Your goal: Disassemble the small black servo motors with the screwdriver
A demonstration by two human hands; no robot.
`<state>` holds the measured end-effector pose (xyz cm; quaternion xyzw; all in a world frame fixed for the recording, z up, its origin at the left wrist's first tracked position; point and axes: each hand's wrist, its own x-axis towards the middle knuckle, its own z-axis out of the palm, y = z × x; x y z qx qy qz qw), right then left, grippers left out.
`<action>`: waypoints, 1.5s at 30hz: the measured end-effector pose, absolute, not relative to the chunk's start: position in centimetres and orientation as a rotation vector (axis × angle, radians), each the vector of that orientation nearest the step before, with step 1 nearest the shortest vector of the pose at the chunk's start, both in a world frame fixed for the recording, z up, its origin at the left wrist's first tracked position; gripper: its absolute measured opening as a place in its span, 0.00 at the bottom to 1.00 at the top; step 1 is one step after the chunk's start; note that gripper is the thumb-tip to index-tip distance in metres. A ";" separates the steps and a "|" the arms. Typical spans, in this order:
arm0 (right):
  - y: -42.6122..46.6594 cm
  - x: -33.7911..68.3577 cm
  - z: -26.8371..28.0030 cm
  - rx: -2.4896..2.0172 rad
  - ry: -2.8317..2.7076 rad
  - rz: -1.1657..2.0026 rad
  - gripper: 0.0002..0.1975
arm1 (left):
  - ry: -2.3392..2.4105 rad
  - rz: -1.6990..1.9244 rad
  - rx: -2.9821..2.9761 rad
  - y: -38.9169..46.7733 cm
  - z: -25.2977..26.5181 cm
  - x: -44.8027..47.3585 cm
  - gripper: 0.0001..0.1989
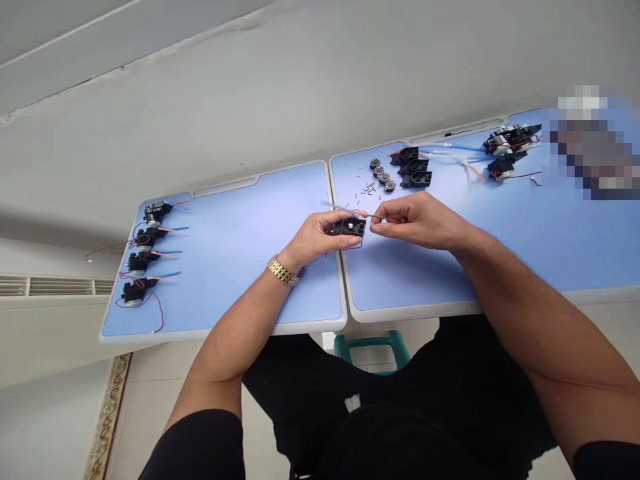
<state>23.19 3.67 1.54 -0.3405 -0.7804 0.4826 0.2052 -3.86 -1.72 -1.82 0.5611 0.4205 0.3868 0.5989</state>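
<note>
My left hand is closed around a black plastic housing with a small white part in its face. A blue tube sticks out past the fingers, and a red wire hangs below the housing. My right hand pinches a thin dark rod, which looks like a screwdriver shaft. Its tip points at the housing's right end; whether they touch I cannot tell. Beyond my hands lie small loose screws, several round metal parts and three black housings.
Two blue-topped tables meet at a seam. Several wired black units with tubes stand in a column at the far left. More such units and blue tubes lie at the back right. A green stool is below the tables.
</note>
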 end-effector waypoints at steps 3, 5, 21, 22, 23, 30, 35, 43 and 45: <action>3.8 23.9 2.0 -0.973 -2.132 1.258 0.15 | 1.007 0.875 1.309 -1.8 -1.6 -4.0 0.31; 4.0 24.6 2.3 -0.993 -2.082 1.145 0.16 | 1.022 0.855 1.312 -1.8 -1.4 -4.0 0.32; 11.7 28.7 9.4 -2.114 -1.957 0.298 0.13 | 1.008 0.838 1.364 -2.0 -0.8 -3.5 0.26; 12.0 28.8 9.4 -2.122 -1.994 0.285 0.13 | 1.006 0.840 1.367 -2.0 -0.8 -3.5 0.26; 12.4 28.8 9.2 -2.122 -2.023 0.274 0.13 | 1.005 0.842 1.369 -2.0 -0.8 -3.5 0.26; 13.6 28.5 6.8 -2.075 -2.095 0.256 0.11 | 0.998 0.832 1.382 -2.1 -0.8 -3.5 0.25; 13.4 28.3 6.0 -2.082 -2.058 0.309 0.16 | 0.996 0.836 1.388 -2.0 -0.8 -3.5 0.25; 9.0 27.6 7.8 -1.643 -1.854 0.254 0.15 | 0.989 0.826 1.323 -2.1 -1.0 -3.5 0.28; 7.3 26.5 7.9 -1.493 -1.833 0.292 0.09 | 0.990 0.841 1.289 -2.1 -1.1 -3.4 0.29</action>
